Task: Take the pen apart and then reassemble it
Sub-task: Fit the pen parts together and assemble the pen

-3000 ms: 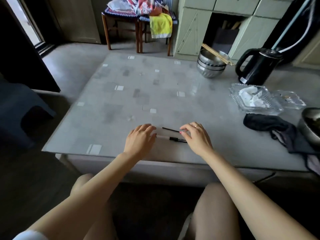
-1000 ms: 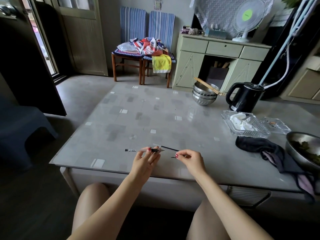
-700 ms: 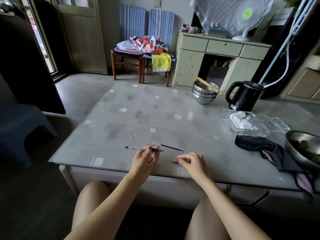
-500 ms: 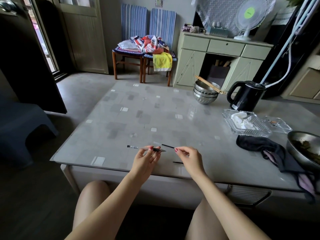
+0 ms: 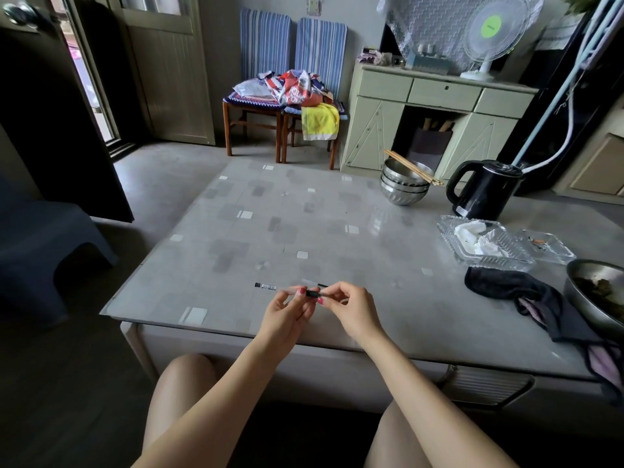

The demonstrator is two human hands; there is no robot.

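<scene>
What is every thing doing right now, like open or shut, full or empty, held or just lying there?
pen: held level above the table by both hands
left hand: pinching the pen's dark grip
right hand: pinching the pen's other end
kettle: upright, lid shut
steel bowls: stacked, chopsticks laid across
glass dish: holds crumpled tissue
dark cloth: crumpled on the table
fan: cannot tell if it spins

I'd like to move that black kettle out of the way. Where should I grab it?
Take the kettle by its looped handle, coming from the left side. It stands upright with the handle toward the stacked steel bowls, and the loop is open enough for fingers.
</scene>
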